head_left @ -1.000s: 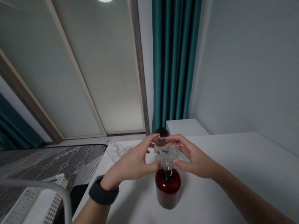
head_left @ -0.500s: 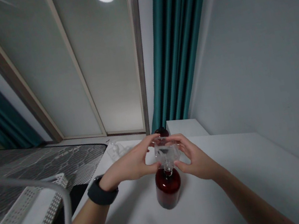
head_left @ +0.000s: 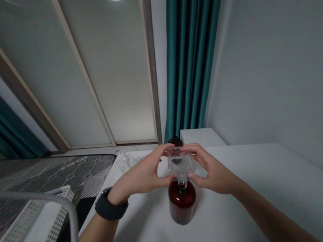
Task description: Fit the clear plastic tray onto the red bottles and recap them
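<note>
Between both hands is a small clear bottle [head_left: 182,165], tipped upside down. Its narrow neck points down at the mouth of a dark red-brown bottle [head_left: 183,204], which stands upright on the white table [head_left: 226,226]; whether the neck sits inside that mouth or only rests on it I cannot tell. My left hand [head_left: 148,172], with a black watch at the wrist, grips the clear bottle's left side between thumb and fingers. On the other side my right hand [head_left: 212,169] grips it the same way. Liquid seems to show inside the clear bottle.
Behind my hands is another dark bottle top [head_left: 175,141], partly hidden. A clear glass-like item [head_left: 125,160] lies at the table's far left corner. A white box [head_left: 202,137] stands at the back. To the left are a white perforated basket [head_left: 27,232] and a curved white tube [head_left: 74,232].
Almost nothing differs. Both hands keep the clear bottle inverted above the dark bottle; the whole view has shifted very slightly.
</note>
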`<state>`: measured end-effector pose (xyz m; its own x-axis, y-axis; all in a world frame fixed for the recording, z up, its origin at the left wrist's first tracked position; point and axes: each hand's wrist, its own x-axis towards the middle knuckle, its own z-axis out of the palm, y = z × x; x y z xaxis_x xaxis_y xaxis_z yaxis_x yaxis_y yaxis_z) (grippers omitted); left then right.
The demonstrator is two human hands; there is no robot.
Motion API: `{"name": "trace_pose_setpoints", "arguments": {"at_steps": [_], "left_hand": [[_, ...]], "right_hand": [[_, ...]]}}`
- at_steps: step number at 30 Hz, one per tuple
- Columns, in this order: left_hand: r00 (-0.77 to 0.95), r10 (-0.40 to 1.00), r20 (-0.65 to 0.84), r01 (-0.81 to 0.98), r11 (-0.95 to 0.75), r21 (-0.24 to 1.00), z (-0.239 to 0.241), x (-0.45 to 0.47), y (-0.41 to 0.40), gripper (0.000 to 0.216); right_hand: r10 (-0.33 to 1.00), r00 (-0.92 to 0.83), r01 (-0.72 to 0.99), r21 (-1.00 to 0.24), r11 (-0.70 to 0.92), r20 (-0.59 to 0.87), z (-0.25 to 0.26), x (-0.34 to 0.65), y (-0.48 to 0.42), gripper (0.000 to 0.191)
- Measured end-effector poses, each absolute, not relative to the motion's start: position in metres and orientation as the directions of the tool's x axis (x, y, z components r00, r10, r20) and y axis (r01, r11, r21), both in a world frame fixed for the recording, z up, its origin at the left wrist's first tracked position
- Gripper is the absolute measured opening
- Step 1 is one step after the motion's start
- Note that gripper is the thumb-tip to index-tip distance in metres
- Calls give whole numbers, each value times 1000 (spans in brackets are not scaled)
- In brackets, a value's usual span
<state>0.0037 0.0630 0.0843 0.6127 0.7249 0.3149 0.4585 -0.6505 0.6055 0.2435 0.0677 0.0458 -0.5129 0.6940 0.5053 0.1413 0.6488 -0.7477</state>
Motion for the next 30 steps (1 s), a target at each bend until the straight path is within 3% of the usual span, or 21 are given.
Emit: {"name": "trace_pose_setpoints", "arguments": {"at_steps": [30], "left_hand": [[625,702,340,457,-683,570,90,4,62,71]], "right_hand": [[679,-516,198,-699,688,522,52,246,66,66]]}}
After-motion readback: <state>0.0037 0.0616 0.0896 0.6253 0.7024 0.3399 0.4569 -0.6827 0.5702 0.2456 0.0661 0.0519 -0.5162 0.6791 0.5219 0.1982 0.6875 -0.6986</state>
